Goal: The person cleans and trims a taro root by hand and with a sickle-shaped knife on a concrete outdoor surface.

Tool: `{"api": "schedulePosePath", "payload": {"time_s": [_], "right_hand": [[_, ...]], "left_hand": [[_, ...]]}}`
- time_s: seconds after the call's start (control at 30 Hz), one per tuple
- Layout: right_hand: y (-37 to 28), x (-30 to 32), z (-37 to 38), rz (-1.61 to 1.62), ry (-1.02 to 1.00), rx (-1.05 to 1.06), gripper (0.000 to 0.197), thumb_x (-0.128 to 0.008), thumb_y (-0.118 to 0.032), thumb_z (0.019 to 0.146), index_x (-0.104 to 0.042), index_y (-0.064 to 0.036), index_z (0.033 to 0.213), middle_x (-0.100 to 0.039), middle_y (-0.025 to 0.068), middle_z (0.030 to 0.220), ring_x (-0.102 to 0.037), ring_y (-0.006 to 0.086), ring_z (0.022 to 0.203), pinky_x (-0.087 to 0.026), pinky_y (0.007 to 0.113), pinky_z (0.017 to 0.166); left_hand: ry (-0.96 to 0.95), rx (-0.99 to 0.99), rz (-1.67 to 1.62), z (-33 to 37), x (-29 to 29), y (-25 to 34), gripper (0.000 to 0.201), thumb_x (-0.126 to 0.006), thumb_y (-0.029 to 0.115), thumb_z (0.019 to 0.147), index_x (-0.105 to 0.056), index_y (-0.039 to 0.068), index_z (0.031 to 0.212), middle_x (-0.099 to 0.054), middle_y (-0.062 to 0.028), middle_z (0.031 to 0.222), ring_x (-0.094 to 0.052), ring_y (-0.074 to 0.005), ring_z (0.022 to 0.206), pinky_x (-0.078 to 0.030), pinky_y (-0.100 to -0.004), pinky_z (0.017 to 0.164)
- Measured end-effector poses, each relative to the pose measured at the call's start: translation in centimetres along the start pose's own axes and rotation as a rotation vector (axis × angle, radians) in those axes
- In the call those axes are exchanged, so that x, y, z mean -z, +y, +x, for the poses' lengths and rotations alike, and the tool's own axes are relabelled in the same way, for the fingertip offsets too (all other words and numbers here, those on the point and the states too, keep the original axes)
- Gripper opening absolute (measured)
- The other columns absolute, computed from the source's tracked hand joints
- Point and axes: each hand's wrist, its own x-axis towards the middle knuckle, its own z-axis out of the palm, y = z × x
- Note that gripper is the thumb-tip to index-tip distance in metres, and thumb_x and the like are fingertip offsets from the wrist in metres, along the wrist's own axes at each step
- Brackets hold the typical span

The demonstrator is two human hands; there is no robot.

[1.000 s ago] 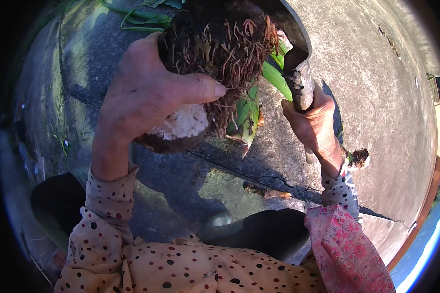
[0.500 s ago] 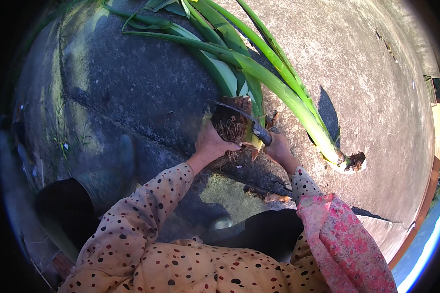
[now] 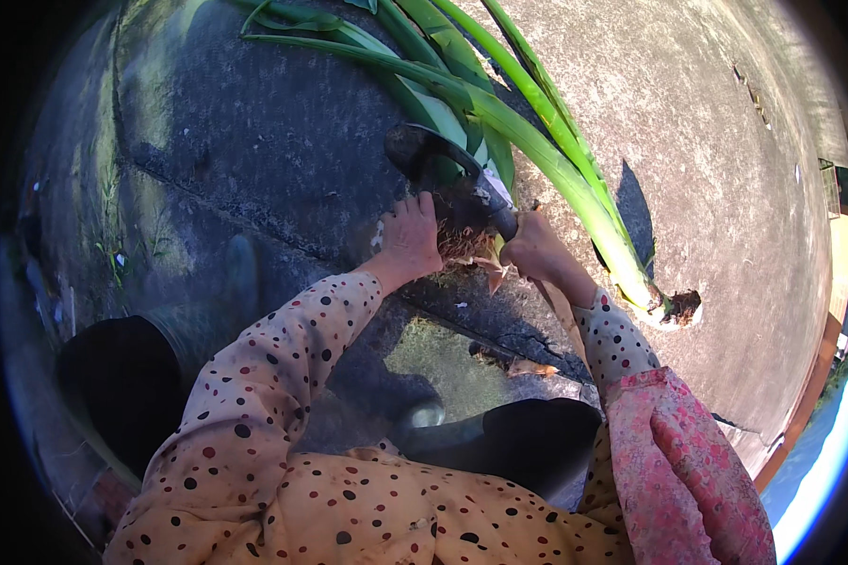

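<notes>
My right hand point(image 3: 543, 249) is closed round the handle of a knife with a dark, broad, curved blade point(image 3: 432, 137). The blade reaches up and left across the base of a plant with thick green-and-white stalks point(image 3: 433, 105). Fine brown roots hang from that plant's soil-covered root clump point(image 3: 462, 235). On the clump's left side my left hand point(image 3: 411, 235) grips it, its fingers bent and partly hidden. A second plant, a long pale green stalk point(image 3: 589, 217), lies to the right, its brown root end towards me.
Cracked concrete point(image 3: 725, 188) spreads under everything, sunlit at right and shaded at left. Brown dry scraps point(image 3: 532, 368) lie near a crack. My booted legs point(image 3: 504, 443) are bent at the lower left and centre. Weeds grow along the left.
The knife has swung upward, and its blade now shows its broad side above the root clump. My left hand has shifted up along the clump's side. My right hand has moved slightly up.
</notes>
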Motion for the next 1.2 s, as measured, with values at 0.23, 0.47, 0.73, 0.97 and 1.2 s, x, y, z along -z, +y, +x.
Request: {"api": "schedulePosePath", "payload": {"time_s": [0.23,0.47,0.73,0.97,1.2], "right_hand": [[-0.6,0.4,-4.1,0.180,0.452,0.036,0.031,-0.061,-0.006,0.060,-0.056,0.0025,0.089,-0.053,0.0061,0.064,-0.048,0.0144,0.057,-0.044,0.031,0.057],[5.5,-0.7,-7.0,0.138,0.508,0.076,0.022,-0.064,-0.003,0.060,-0.054,-0.0015,0.079,-0.046,-0.0033,0.062,-0.042,0.0070,0.056,-0.038,0.024,0.052],[5.9,-1.1,-4.0,0.130,0.463,0.079,0.038,-0.062,-0.004,0.060,-0.057,-0.0002,0.097,-0.050,0.0005,0.061,-0.046,0.0094,0.057,-0.042,0.027,0.054],[7.9,-2.9,0.7,0.111,0.357,-0.038,0.026,-0.061,-0.009,0.057,-0.057,0.0019,0.080,-0.057,0.0173,0.066,-0.057,0.0274,0.062,-0.046,0.038,0.063],[6.6,-2.7,1.9,0.153,0.386,-0.012,0.033,-0.063,-0.012,0.057,-0.057,-0.0001,0.087,-0.058,0.0152,0.065,-0.057,0.0300,0.060,-0.046,0.038,0.063]], "left_hand": [[-0.082,0.142,-0.503,1.8,-0.5,-4.3,0.100,-0.081,0.029,0.048,-0.030,-0.009,0.124,-0.048,-0.0244,0.116,-0.051,-0.0327,0.107,-0.042,-0.0371,0.089],[-0.376,-0.009,-1.336,3.2,5.0,-0.5,0.050,-0.073,0.008,0.055,-0.055,0.000,0.102,-0.063,-0.0069,0.088,-0.059,-0.0137,0.079,-0.047,-0.0275,0.073],[-0.412,-0.083,-1.052,6.5,3.2,-2.7,0.063,-0.075,0.001,0.052,-0.048,-0.005,0.108,-0.061,-0.0125,0.094,-0.059,-0.0195,0.087,-0.047,-0.0319,0.081],[0.167,0.080,-0.168,2.1,0.8,1.3,0.087,-0.077,0.027,0.051,-0.036,-0.008,0.119,-0.050,-0.0215,0.110,-0.052,-0.0338,0.104,-0.043,-0.0390,0.088],[0.048,0.134,-0.270,5.0,3.1,0.8,0.088,-0.077,0.029,0.047,-0.039,-0.006,0.118,-0.050,-0.0229,0.115,-0.050,-0.0366,0.108,-0.039,-0.0393,0.093]]}}
